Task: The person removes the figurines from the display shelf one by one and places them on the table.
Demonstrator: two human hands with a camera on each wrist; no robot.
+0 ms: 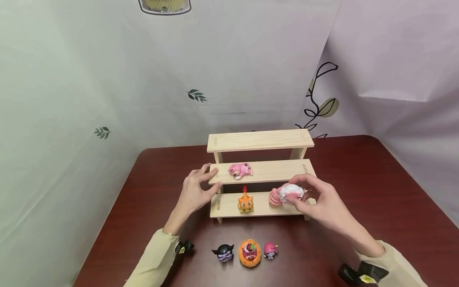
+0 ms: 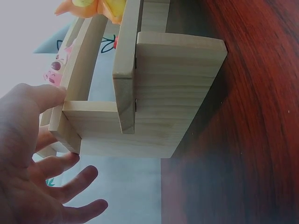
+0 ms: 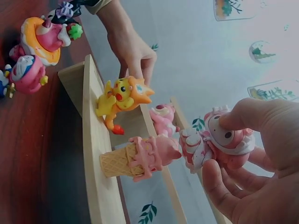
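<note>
My right hand [image 1: 324,203] pinches a pink-and-white doll figurine [image 3: 229,135] between thumb and fingers, above the right part of a three-tier wooden display stand [image 1: 265,139]. Close by it on the bottom tier stands a pink ice-cream-cone figurine [image 3: 140,156], partly covered by the held doll in the head view. My left hand [image 1: 195,189] grips the left end of the middle tier, thumb and fingers on its edges. A pink bear figurine [image 1: 241,170] lies on that tier. An orange-and-yellow figurine [image 1: 245,202] stands on the bottom tier, left of the cone.
In front of the stand, on the dark red table [image 1: 161,167], are a black-and-purple figurine [image 1: 224,253], an orange ring-shaped figurine [image 1: 250,253] and a small pink figurine [image 1: 270,250]. A pale cloth with leaf prints [image 1: 143,79] hangs behind.
</note>
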